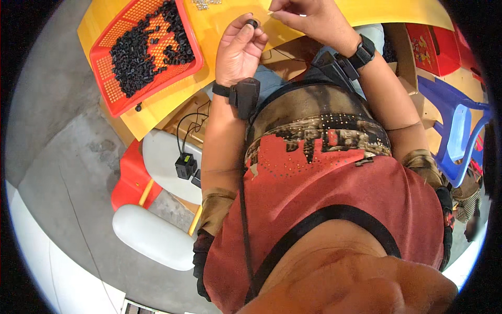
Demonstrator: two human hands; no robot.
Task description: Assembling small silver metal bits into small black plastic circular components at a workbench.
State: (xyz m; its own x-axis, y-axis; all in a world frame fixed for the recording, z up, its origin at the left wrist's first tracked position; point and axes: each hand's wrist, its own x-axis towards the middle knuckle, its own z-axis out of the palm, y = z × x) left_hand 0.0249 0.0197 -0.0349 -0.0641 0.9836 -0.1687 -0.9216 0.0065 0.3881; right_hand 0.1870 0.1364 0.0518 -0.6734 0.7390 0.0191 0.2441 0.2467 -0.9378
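The left hand (239, 49) is curling its fingers up and pinching a small black ring-shaped part (253, 23) between thumb and fingertips, holding it just above the yellow counter (219, 21). A black strap with a boxy black device (243, 96) is sitting on that wrist. The right hand (306, 18) is hovering close by, just to the right and slightly farther out, its fingers bunching together at the top edge of view; they are closing down as if on something tiny, but whether anything is between them I cannot tell. A black wrist strap (364, 52) is wrapping that arm too.

Off to the person's left, a red plastic basket (107, 89) is sitting tilted on the yellow counter, and a heap of small black parts (146, 44) just like the held one is filling much of it. One stray black piece (138, 108) is lying on the counter right beside the basket's near rim. A small cluster of pale metal bits (201, 4) is resting at the far edge, well apart from the basket.

Below the counter, a white and red stool (151, 230) is standing on the grey floor, and a blue plastic chair (455, 131) is showing at the person's right.
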